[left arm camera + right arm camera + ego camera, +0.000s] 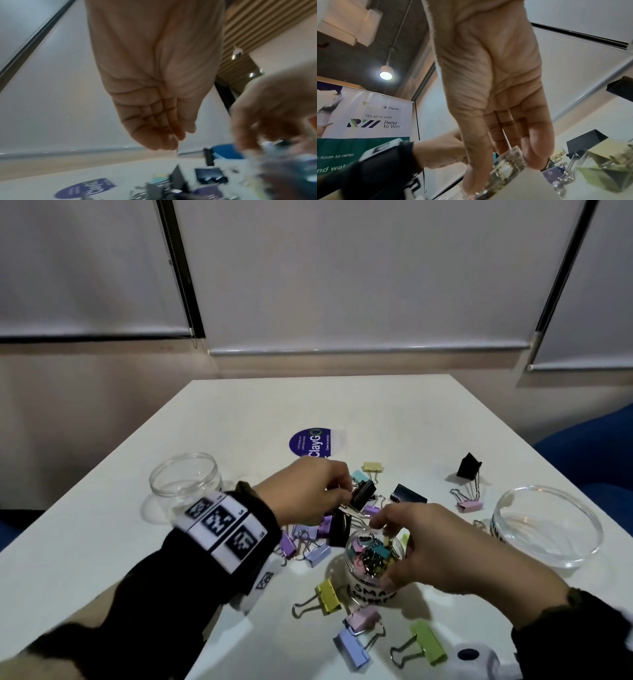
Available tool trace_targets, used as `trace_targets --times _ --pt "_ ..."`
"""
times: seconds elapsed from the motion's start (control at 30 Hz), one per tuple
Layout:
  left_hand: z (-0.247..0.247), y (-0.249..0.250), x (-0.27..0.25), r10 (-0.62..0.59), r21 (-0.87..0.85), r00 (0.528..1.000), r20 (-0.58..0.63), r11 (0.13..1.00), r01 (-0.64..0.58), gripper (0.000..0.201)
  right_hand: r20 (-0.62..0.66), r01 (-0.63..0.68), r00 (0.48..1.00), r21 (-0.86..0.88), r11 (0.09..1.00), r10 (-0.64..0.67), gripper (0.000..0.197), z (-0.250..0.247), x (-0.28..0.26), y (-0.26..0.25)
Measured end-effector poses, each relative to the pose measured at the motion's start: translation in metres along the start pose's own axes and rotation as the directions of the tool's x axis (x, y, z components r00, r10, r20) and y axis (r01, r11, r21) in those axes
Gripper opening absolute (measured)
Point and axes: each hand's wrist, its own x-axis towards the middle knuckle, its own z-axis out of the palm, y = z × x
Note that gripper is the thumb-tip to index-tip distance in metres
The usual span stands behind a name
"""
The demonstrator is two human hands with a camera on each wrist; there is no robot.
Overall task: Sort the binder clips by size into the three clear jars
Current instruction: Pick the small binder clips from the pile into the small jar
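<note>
On the white worktop (239,419) the person's left hand (301,491) hangs above the heap of binder clips (308,542), fingers and thumb pinched on the wire handles of a black clip (363,494). Right hand (438,546) is curled round the rim of the small jar (371,563), steadying it; that jar is already packed with little coloured clips. To the left stands a wider jar (185,484), to the right a broad shallow one (548,525), and neither shows any clips inside. More clips lie loose nearer the person: yellow (329,597), pink, blue and green (428,642), with another black one (468,466) well apart near the far right.

I'd judge these clips light, stiff and springy, with slick painted bodies; the wire loops give the surest hold, as the left hand has found. Tangled handles could drag a neighbour up with them. The jars look like thin clear plastic, light enough to skid or tip when knocked, so a steadying hand makes sense.

Only the head view shows all three jars and the spread of clips. From the left wrist the palm (154,81) shows from below with fingertips bunched, and the clip itself is hard to make out in the blur. From the right wrist you see the fingers (537,146) pressed on the clear rim (510,158), and a printed banner (368,121) behind.
</note>
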Motion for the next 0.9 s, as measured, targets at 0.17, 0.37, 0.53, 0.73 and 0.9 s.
trace_targets --times 0.17,0.37,0.53,0.73,0.9 --pt "0.006 -0.006 0.045 -0.079 0.223 0.993 0.087 0.973 0.058 0.035 0.02 -0.004 1.0 -0.002 1.0 0.004 0.075 -0.001 0.0 -0.002" --pt "0.022 0.014 0.078 -0.039 0.417 0.953 0.301 0.904 -0.095 0.072 0.01 0.023 1.0 -0.008 1.0 -0.023 0.073 -0.002 -0.003 -0.006" --pt "0.026 0.016 0.082 -0.047 0.38 0.961 0.274 0.923 -0.063 0.059 -0.017 0.029 0.999 -0.031 0.999 -0.03 0.065 -0.002 -0.007 -0.006" --pt "0.011 0.009 0.07 -0.054 0.261 0.979 0.196 0.965 0.001 0.053 -0.008 0.009 1.0 -0.034 0.999 -0.01 0.068 -0.002 -0.006 -0.007" --pt "0.002 -0.005 0.067 -0.169 0.39 0.976 0.135 0.915 0.104 0.042 0.003 0.01 1.0 -0.035 0.999 -0.009 0.073 -0.003 -0.005 -0.007"
